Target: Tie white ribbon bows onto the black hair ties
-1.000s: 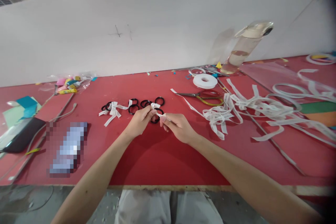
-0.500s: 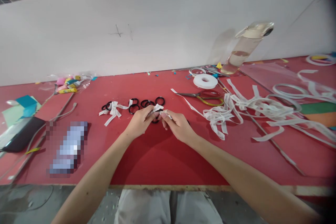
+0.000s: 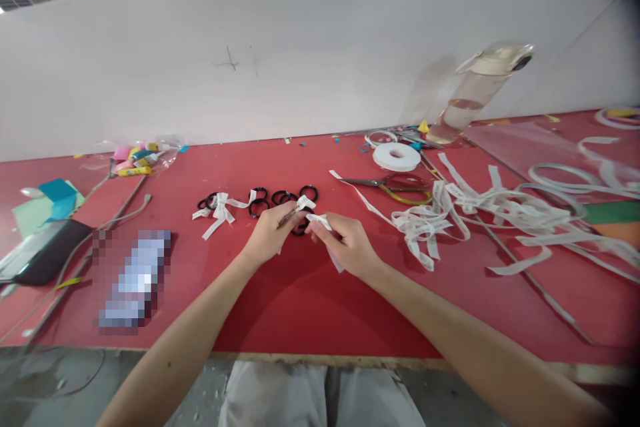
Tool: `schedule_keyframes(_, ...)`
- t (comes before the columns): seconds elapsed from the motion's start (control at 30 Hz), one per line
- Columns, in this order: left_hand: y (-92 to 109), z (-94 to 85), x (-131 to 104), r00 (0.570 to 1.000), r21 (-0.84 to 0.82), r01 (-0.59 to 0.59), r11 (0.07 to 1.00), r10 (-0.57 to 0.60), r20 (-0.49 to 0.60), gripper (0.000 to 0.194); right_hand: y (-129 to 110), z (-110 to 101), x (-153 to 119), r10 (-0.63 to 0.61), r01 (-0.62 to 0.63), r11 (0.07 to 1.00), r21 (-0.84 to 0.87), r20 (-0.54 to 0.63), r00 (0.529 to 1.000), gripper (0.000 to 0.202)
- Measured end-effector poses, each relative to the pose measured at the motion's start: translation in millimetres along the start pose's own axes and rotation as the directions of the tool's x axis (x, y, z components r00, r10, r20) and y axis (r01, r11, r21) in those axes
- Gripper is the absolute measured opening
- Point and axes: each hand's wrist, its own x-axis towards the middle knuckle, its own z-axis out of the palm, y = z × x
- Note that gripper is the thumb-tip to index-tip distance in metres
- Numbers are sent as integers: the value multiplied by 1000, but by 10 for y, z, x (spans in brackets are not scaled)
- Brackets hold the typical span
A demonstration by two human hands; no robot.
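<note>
My left hand (image 3: 271,230) is closed on a white printed ribbon (image 3: 305,203), part of which sticks up above the fingertips. Close beside it, my right hand (image 3: 349,239) pinches a white ribbon end (image 3: 319,220), with a tail hanging below the palm. Whether both hands hold the same strip cannot be made out. Several black hair ties (image 3: 284,198) lie on the red table just beyond my hands, some partly hidden by the fingers. To their left rests a white ribbon bow (image 3: 221,207) beside black hair ties (image 3: 207,201).
Scissors (image 3: 395,188), a white ribbon roll (image 3: 397,157) and tangled white ribbons (image 3: 425,220) lie to the right. A water bottle (image 3: 467,97) stands at the wall. On the left are a blurred-out phone-like object (image 3: 137,277), a dark pouch (image 3: 55,253) and a bag of colourful pieces (image 3: 137,157).
My right hand has drawn slightly away to the right, and more of the ribbon shows between and below the hands. The whole view has shifted a little.
</note>
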Motion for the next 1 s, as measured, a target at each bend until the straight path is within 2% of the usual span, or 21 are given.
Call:
schedule_keyframes(0.07, -16, -5, -20, 989, 178, -109, 978, 124, -75, 25, -9, -8, 28, -71, 69, 997, -20, -98, 993, 34)
schedule_keyframes(0.13, -17, -3, -37, 966, 339, -195, 920, 240, -95, 32, -11, -21, 46, -88, 89, 996, -2, -169, 982, 30)
schedule_keyframes(0.23, 19, 7, -52, 934, 510, -292, 809, 355, -29, 38, -3, -26, 40, 27, -17, 998, 52, -199, 980, 29)
schedule_keyframes(0.3, 55, 15, -54, 918, 541, -355, 762, 394, 46, 39, 13, -13, 25, 114, -99, 991, 93, -180, 977, 30)
schedule_keyframes(0.37, 85, 21, -52, 913, 512, -385, 768, 399, 88, 40, 38, 6, 18, 163, -139, 980, 144, -163, 973, 30)
schedule_keyframes(0.47, 102, 29, -45, 932, 377, -353, 856, 356, 64, 39, 73, 28, 27, 188, -150, 961, 232, -153, 970, 30)
schedule_keyframes(0.57, 95, 44, -40, 981, 190, -189, 963, 192, 4, 34, 91, 38, 43, 192, -150, 943, 298, -115, 975, 29)
schedule_keyframes(0.63, 86, 58, -37, 998, 70, -58, 996, 59, -10, 29, 97, 41, 50, 184, -144, 930, 337, -91, 979, 27)
schedule_keyframes(0.7, 73, 73, -33, 1000, -61, 26, 998, -27, -4, 24, 103, 43, 53, 180, -141, 922, 361, -76, 981, 25)
schedule_keyframes(0.8, 59, 88, -25, 998, -227, 63, 972, -66, -6, 21, 109, 43, 55, 184, -144, 921, 363, -79, 980, 23)
schedule_keyframes(1.0, 87, 85, -16, 994, -258, 106, 960, -107, 10, 20, 86, 38, 46, 158, -123, 928, 351, -75, 985, 21)
